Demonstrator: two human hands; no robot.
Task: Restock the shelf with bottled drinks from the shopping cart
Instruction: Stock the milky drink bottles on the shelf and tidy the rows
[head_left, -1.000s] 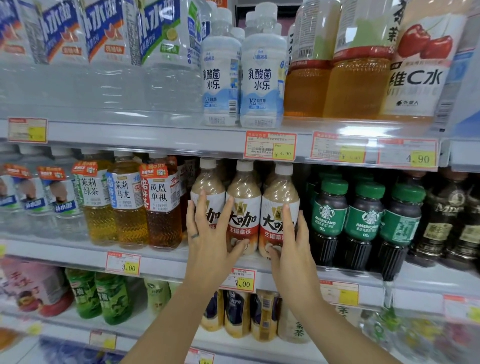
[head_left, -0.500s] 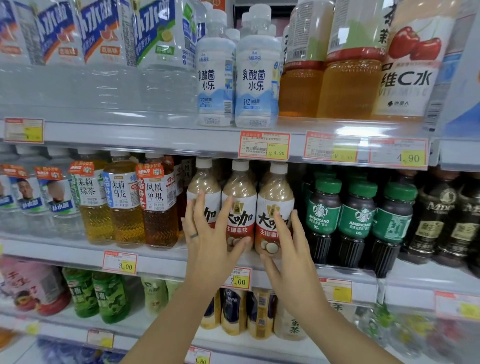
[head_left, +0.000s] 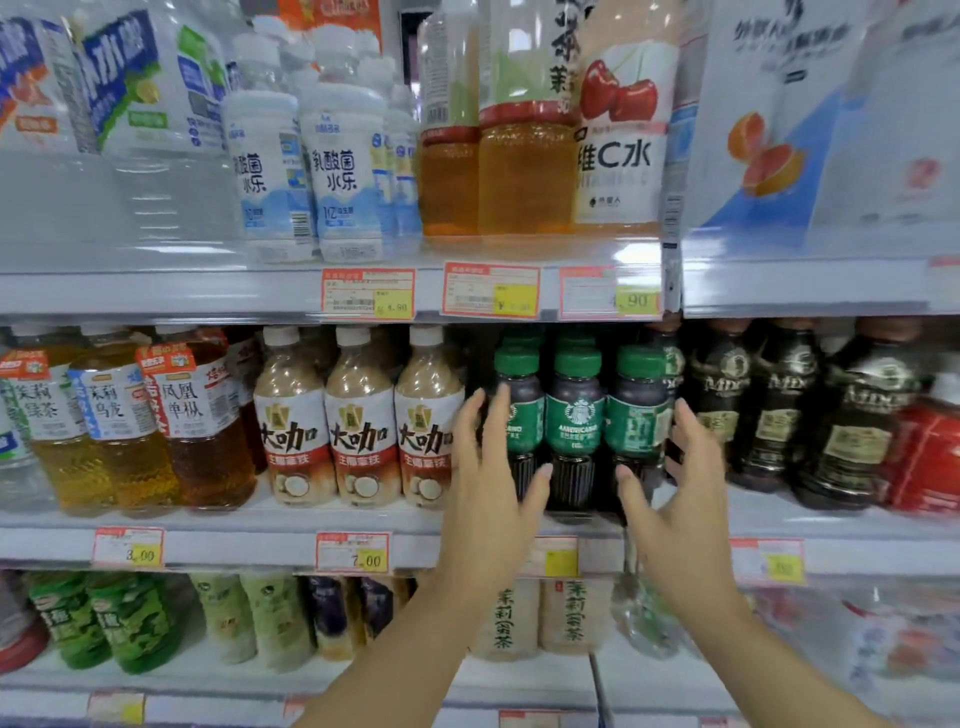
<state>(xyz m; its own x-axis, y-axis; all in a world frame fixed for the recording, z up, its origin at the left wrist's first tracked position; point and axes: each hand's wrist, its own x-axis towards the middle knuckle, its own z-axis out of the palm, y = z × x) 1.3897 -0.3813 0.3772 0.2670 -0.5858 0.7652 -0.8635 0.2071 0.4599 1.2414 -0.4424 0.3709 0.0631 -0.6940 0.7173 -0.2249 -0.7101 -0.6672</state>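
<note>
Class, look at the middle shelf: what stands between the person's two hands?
In the head view, green-capped coffee bottles stand between the left hand and the right hand, both open.

On the middle shelf (head_left: 223, 525), left of centre in the frame, the front row holds three white-capped milk-coffee bottles (head_left: 361, 415). Right of them stand three green-capped Americano bottles (head_left: 574, 415); more green caps behind cannot be counted. Further right are three dark brown-capped bottles (head_left: 784, 410). Near the left edge are three amber tea bottles (head_left: 119, 415). The upper shelf (head_left: 156, 293) shows two white lactic-drink bottles (head_left: 340, 171) in front, two large amber bottles (head_left: 524, 171) and one cherry-label bottle (head_left: 618, 156). Its edge carries three price tags (head_left: 491, 291).
</note>
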